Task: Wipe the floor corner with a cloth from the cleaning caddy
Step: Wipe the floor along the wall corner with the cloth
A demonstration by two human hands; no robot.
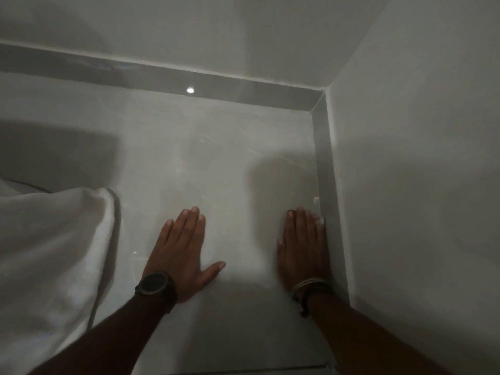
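I look down at a pale glossy floor (pixel 216 163) that meets two white walls in a corner (pixel 318 104) at the upper right. My left hand (pixel 181 250), with a dark watch on its wrist, lies flat on the floor with fingers spread and nothing under it. My right hand (pixel 304 244), with metal bangles on its wrist, also rests flat, its little finger against the grey skirting (pixel 323 163) of the right wall. Neither hand holds a cloth. No cleaning caddy is in view.
A large white fabric (pixel 51 253), like bedding, hangs down over the floor at the left, close to my left forearm. A grey skirting strip (pixel 135 74) runs along the far wall, with a bright light reflection (pixel 190 90) on it. The right wall (pixel 419 185) stands close.
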